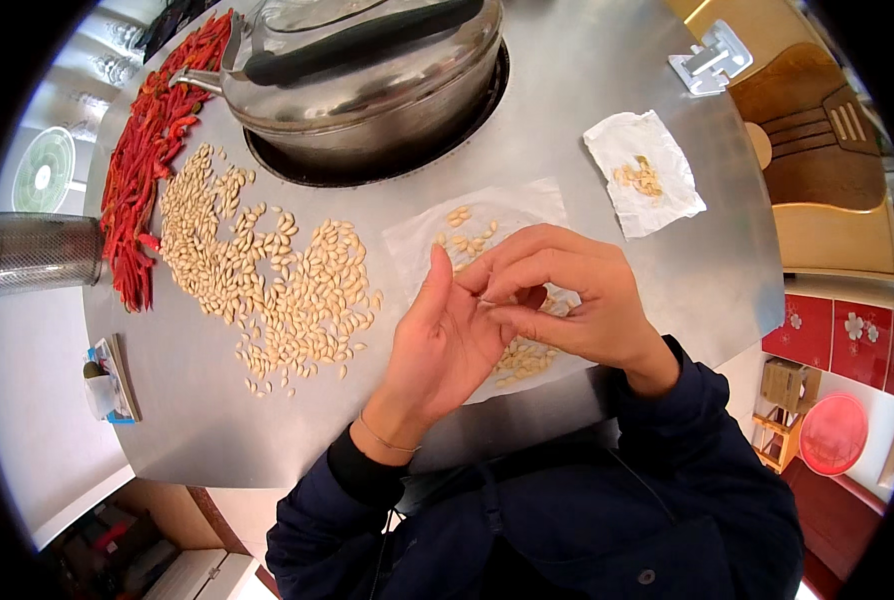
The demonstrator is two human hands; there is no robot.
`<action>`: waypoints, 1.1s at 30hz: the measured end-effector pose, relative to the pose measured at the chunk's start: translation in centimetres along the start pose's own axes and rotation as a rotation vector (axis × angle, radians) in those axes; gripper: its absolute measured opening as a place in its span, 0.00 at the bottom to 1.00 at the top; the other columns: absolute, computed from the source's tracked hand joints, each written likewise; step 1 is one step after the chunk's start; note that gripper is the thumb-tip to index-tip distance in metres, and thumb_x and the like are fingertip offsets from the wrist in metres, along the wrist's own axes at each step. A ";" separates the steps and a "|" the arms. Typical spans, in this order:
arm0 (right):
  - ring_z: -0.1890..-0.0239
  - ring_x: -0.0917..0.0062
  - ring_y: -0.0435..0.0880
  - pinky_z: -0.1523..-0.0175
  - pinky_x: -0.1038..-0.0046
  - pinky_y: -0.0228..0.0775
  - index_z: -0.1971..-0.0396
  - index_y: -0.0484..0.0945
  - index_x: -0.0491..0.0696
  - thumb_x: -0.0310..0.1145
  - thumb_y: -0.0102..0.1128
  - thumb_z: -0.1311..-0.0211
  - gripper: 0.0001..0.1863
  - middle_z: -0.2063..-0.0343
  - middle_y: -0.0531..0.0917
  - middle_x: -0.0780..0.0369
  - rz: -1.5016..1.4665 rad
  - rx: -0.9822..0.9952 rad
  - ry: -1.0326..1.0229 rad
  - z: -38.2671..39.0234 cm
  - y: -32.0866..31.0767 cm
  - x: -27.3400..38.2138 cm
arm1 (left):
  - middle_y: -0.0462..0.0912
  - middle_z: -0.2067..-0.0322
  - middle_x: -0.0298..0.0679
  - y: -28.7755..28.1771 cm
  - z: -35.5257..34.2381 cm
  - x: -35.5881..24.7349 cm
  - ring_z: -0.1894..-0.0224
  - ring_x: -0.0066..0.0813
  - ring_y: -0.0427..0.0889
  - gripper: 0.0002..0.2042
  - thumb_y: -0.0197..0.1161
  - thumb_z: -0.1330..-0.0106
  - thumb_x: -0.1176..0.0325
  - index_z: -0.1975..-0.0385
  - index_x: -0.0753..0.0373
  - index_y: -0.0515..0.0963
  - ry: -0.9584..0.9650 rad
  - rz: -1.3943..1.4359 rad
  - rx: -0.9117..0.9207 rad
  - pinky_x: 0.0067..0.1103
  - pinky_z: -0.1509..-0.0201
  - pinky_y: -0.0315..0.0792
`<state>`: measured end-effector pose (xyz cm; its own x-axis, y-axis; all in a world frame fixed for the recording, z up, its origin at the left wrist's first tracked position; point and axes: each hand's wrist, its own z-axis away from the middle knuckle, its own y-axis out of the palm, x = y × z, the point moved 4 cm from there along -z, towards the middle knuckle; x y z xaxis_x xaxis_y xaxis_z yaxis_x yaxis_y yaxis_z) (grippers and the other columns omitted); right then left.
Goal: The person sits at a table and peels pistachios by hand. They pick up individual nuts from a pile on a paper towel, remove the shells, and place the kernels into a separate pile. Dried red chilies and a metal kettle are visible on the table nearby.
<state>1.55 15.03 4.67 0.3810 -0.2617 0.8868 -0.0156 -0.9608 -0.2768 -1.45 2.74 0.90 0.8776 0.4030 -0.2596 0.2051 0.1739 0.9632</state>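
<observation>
My left hand (444,335) is turned palm up, its thumb stretched away and its fingers partly hidden under my right hand. Thumb and fingertips of my right hand (589,300) are pinched together over the left palm; whatever is between them is too small to make out. Both hands are above a thin white paper sheet (422,238) with pale pumpkin seeds (523,362) on it. To the left, many more pumpkin seeds (322,285) are spread on the metal table (367,440). A crumpled white tissue (657,135) at the right bears small yellowish bits (639,177).
A large steel kettle (367,90) with a black handle sits in a round opening at the back. Dried red chillies (142,170) line the far left edge, beside a mesh cylinder (42,250). A white plastic holder (712,58) stands back right, near a wooden chair (817,130).
</observation>
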 end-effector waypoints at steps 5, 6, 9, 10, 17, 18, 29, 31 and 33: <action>0.66 0.76 0.82 0.64 0.79 0.75 0.64 0.82 0.43 0.18 0.62 0.48 0.10 0.64 0.80 0.60 -0.029 -0.210 0.063 0.1 -0.8 -0.1 | 0.67 0.41 0.42 0.0 0.1 0.0 0.38 0.31 0.66 0.39 0.27 0.29 0.38 0.33 0.69 0.53 -0.013 0.050 -0.174 0.26 0.32 0.58; 0.66 0.75 0.83 0.64 0.79 0.75 0.65 0.83 0.43 0.18 0.62 0.48 0.10 0.64 0.80 0.60 -0.048 -0.266 0.084 0.2 -1.1 -0.1 | 0.66 0.40 0.43 0.5 0.1 -0.1 0.38 0.31 0.66 0.41 0.28 0.31 0.35 0.32 0.69 0.51 -0.014 0.073 -0.174 0.26 0.33 0.58; 0.63 0.72 0.78 0.63 0.77 0.72 0.68 0.83 0.46 0.18 0.65 0.55 0.11 0.64 0.80 0.63 0.169 -0.131 0.012 -0.3 -1.3 0.7 | 0.63 0.37 0.45 0.2 0.4 -0.2 0.37 0.32 0.64 0.48 0.29 0.37 0.27 0.30 0.67 0.46 0.002 0.140 -0.109 0.26 0.32 0.56; 0.63 0.72 0.76 0.63 0.76 0.71 0.68 0.83 0.46 0.19 0.66 0.57 0.12 0.64 0.79 0.63 0.266 -0.072 -0.039 -0.4 -1.1 0.9 | 0.61 0.36 0.46 0.1 0.6 -0.2 0.36 0.32 0.63 0.51 0.29 0.40 0.25 0.30 0.66 0.44 0.011 0.162 -0.076 0.26 0.32 0.55; 0.64 0.71 0.73 0.62 0.74 0.68 0.70 0.83 0.50 0.21 0.70 0.64 0.15 0.68 0.77 0.65 0.418 -0.042 -0.098 -0.4 -0.8 0.6 | 0.54 0.32 0.49 0.1 0.6 -0.5 0.34 0.32 0.58 0.56 0.28 0.45 0.20 0.30 0.67 0.42 0.015 0.230 -0.038 0.27 0.32 0.50; 0.65 0.71 0.73 0.62 0.75 0.68 0.71 0.83 0.50 0.21 0.70 0.64 0.14 0.68 0.77 0.65 0.422 -0.045 -0.098 -0.4 -0.7 0.6 | 0.53 0.32 0.50 0.1 0.6 -0.5 0.34 0.33 0.58 0.56 0.28 0.45 0.20 0.30 0.68 0.42 0.014 0.224 -0.042 0.27 0.32 0.50; 0.65 0.71 0.73 0.63 0.73 0.67 0.72 0.83 0.50 0.21 0.69 0.64 0.13 0.69 0.76 0.65 0.400 -0.158 -0.002 -0.3 -0.7 0.3 | 0.54 0.32 0.51 0.3 0.5 -0.8 0.32 0.36 0.57 0.57 0.28 0.45 0.21 0.31 0.72 0.45 0.014 0.208 -0.152 0.28 0.28 0.48; 0.65 0.70 0.73 0.62 0.72 0.67 0.73 0.83 0.50 0.22 0.69 0.64 0.13 0.69 0.76 0.65 0.385 -0.139 -0.032 -0.5 -0.6 0.7 | 0.55 0.33 0.50 0.4 0.5 -0.8 0.32 0.35 0.56 0.57 0.27 0.46 0.20 0.31 0.71 0.46 0.015 0.162 -0.152 0.28 0.28 0.47; 0.65 0.70 0.73 0.62 0.71 0.66 0.72 0.83 0.50 0.23 0.70 0.65 0.14 0.69 0.76 0.65 0.376 -0.077 -0.088 -0.5 -0.2 0.7 | 0.56 0.33 0.49 0.5 0.4 -0.8 0.32 0.35 0.56 0.58 0.27 0.47 0.19 0.31 0.71 0.46 0.018 0.155 -0.079 0.28 0.28 0.48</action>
<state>1.34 15.03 5.54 0.4131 -0.5908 0.6930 -0.2369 -0.8045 -0.5446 -1.87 2.10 1.62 0.8881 0.4462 -0.1100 0.0322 0.1784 0.9834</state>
